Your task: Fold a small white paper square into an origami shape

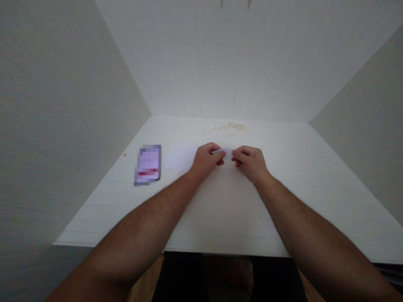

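Note:
A small piece of white paper (227,152) is stretched between my two hands, above the middle of the table. My left hand (209,157) pinches its left end between thumb and fingers. On the other side, my right hand (248,158) grips the right end the same way. Whether the paper is folded is too small to make out. Left of my left hand lie white paper sheets (180,157), flat on the table and partly hidden behind that hand.
A pixelated, purplish flat device (149,164) lies on the white table (226,209) at the left. Walls enclose the table at the back and both sides. Brownish marks (233,126) show near the back wall, and a tiny orange speck (125,155) sits at the left edge.

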A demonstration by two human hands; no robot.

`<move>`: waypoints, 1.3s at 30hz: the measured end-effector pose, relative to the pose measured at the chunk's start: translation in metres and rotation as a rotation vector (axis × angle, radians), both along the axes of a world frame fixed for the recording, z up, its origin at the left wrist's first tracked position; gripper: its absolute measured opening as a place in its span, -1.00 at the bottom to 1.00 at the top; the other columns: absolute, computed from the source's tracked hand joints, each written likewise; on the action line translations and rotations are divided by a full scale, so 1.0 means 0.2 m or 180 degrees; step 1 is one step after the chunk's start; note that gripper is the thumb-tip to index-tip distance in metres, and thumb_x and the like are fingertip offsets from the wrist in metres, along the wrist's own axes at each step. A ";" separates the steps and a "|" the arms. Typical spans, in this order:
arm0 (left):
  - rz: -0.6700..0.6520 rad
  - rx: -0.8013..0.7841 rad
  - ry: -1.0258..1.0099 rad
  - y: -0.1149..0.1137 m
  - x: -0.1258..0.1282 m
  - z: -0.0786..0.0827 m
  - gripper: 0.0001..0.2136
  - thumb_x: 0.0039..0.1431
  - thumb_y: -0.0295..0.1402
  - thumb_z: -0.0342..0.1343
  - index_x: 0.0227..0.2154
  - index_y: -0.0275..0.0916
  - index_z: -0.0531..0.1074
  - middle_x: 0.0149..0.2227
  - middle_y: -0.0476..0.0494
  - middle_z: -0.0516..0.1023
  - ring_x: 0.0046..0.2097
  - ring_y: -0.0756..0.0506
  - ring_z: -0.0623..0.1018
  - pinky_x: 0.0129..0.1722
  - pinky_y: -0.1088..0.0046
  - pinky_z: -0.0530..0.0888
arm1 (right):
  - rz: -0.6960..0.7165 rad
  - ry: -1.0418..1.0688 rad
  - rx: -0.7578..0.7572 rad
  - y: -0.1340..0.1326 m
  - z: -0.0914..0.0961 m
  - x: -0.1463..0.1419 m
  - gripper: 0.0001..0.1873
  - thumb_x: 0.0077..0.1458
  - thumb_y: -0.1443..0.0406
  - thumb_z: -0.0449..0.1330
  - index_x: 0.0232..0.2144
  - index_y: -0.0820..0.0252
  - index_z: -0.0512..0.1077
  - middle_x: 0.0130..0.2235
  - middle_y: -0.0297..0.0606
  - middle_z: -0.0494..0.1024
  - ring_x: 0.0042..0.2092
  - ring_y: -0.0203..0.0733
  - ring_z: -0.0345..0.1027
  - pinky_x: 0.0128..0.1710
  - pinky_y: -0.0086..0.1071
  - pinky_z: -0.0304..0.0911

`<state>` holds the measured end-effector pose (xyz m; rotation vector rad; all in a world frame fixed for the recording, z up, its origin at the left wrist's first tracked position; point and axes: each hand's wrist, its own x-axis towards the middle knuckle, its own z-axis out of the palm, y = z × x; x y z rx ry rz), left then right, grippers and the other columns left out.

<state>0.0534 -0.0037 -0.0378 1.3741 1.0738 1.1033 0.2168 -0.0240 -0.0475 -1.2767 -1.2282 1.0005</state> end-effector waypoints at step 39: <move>-0.0041 0.0348 0.0096 0.00 -0.01 -0.03 -0.81 -0.02 -0.24 0.27 -0.53 -0.28 0.49 -0.57 -0.02 0.48 -0.50 0.05 0.40 -0.48 0.54 0.30 | 0.0076 -0.0451 0.0194 -0.01 0.02 0.05 -0.76 -0.06 0.12 0.33 -0.52 0.19 0.50 -0.62 -0.39 0.42 -0.59 -0.38 0.18 -0.58 -0.45 0.05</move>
